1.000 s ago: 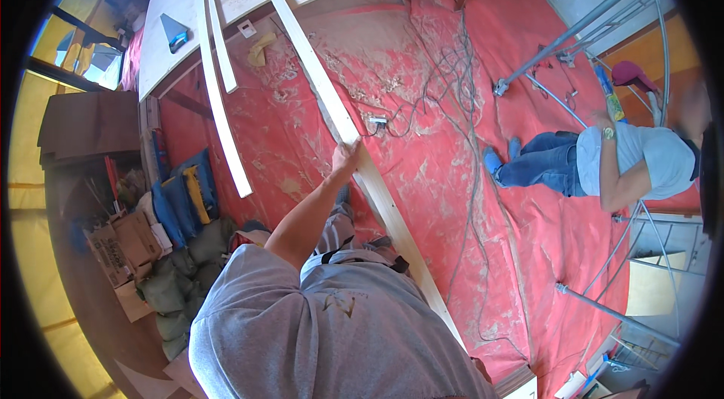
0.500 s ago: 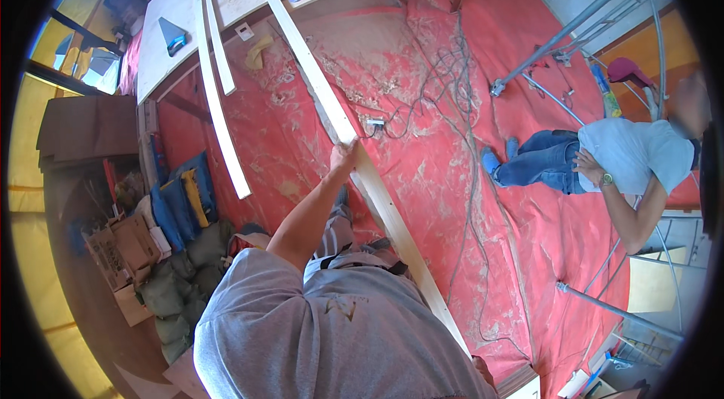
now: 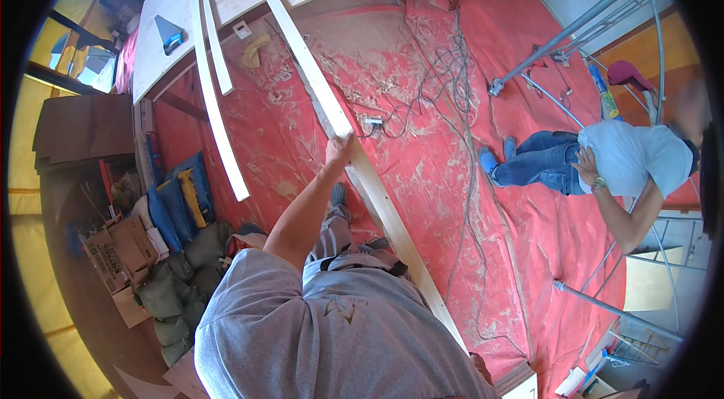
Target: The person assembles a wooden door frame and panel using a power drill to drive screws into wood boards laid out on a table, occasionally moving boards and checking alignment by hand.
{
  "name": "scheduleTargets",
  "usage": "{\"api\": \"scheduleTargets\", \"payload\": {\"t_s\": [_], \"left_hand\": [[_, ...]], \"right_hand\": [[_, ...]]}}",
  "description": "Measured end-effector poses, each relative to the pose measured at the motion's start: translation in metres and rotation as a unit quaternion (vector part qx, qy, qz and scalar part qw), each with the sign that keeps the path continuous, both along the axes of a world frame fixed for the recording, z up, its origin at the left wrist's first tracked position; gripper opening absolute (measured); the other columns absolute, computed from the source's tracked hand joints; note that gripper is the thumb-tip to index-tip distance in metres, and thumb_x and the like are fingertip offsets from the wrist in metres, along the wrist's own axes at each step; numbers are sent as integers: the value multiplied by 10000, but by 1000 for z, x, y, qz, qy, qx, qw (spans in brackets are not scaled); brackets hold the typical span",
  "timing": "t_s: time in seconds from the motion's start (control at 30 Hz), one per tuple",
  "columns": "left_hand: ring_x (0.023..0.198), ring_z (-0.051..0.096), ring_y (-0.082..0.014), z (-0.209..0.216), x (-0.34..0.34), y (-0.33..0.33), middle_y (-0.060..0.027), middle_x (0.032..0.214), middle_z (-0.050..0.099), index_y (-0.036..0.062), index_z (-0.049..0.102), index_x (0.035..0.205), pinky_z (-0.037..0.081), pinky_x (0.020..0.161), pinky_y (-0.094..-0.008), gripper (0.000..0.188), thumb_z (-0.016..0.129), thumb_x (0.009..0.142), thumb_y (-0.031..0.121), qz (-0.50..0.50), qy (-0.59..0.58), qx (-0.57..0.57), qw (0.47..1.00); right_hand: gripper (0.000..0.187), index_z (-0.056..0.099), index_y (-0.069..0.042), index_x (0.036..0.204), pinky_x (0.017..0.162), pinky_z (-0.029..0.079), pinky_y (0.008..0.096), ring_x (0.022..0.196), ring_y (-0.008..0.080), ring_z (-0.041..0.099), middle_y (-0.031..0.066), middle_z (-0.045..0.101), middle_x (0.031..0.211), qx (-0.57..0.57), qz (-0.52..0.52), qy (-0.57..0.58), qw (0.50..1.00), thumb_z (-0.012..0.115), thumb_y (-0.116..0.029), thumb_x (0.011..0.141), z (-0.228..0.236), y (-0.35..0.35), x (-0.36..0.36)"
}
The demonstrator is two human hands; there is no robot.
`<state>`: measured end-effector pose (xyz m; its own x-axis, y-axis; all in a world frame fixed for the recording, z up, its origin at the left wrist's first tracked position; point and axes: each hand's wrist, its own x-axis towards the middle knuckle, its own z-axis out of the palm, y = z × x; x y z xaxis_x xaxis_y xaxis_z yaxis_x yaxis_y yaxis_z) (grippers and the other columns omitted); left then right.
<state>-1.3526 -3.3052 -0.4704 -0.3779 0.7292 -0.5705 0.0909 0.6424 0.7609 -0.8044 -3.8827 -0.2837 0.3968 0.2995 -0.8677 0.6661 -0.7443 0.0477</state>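
My left hand (image 3: 340, 148) is closed round a long pale wooden beam (image 3: 388, 214). The beam slants from the white worktable (image 3: 173, 3) at the far side, past my hand, down along my right side to the lower edge. Close to its near end, a small part of my right hand (image 3: 480, 367) shows beside my grey shirt. Its fingers are mostly hidden, so their grip cannot be made out. Two more long boards, a longer one (image 3: 213, 108) and a shorter one (image 3: 217, 44), stick out over the table's near edge to the left.
A handsaw (image 3: 170, 33) lies on the table. Cables (image 3: 460, 90) and shavings lie over the red floor sheet (image 3: 422, 195). A person (image 3: 630, 161) stands at the right near metal poles (image 3: 573, 26). Boxes (image 3: 124, 248) and sacks (image 3: 170, 301) crowd the left.
My left hand and the beam have shifted very slightly, the hand a little up and left in view. More of my shoe shows below it. The other person's pose is nearly the same.
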Motion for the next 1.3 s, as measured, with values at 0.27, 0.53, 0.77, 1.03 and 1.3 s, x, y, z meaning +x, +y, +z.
{"api": "scheduleTargets", "payload": {"t_s": [0.27, 0.53, 0.77, 1.03, 1.3], "left_hand": [[916, 755, -319, -1, 19, 31, -217, 1066, 714, -59, 621, 1165, 656, 683, -442, 665, 693, 925, 557, -17, -29, 15, 999], [883, 759, -306, 4, -49, 11, -210, 1021, 725, -65, 632, 1150, 660, 675, -432, 652, 705, 919, 541, 45, 15, 7, 999], [903, 762, -325, -8, -29, 57, -231, 1038, 735, -69, 645, 1138, 659, 677, -431, 656, 713, 912, 542, 13, -17, 0, 1000], [810, 755, -277, -21, -32, 96, -166, 945, 727, -31, 640, 1071, 656, 639, -410, 595, 721, 912, 537, 5, 9, 33, 999], [903, 758, -321, 1, -71, 105, -237, 1080, 724, -69, 623, 1159, 650, 684, -424, 672, 720, 907, 546, 22, -5, 3, 1000]], "right_hand": [[518, 741, 3, 1087, 796, 615, 387, 876, 304, 766, 197, 773, 952, -66, 55, -11, 996, 819, -217, 625, -7, 1, -15], [473, 745, -2, 1080, 792, 610, 400, 882, 311, 767, 202, 772, 961, -87, 52, 31, 994, 788, -213, 659, -13, 60, -10], [478, 742, -7, 1103, 836, 601, 426, 975, 330, 758, 225, 763, 1034, 52, 70, 6, 996, 776, -224, 678, 26, 64, -55], [507, 748, -10, 1114, 859, 594, 425, 1002, 340, 752, 231, 763, 1055, -91, 76, 7, 993, 785, -230, 658, -17, 73, -61], [552, 748, -6, 1108, 861, 597, 426, 1010, 343, 750, 233, 763, 1048, -41, 100, 27, 994, 821, -245, 616, -38, 96, -60]]}}
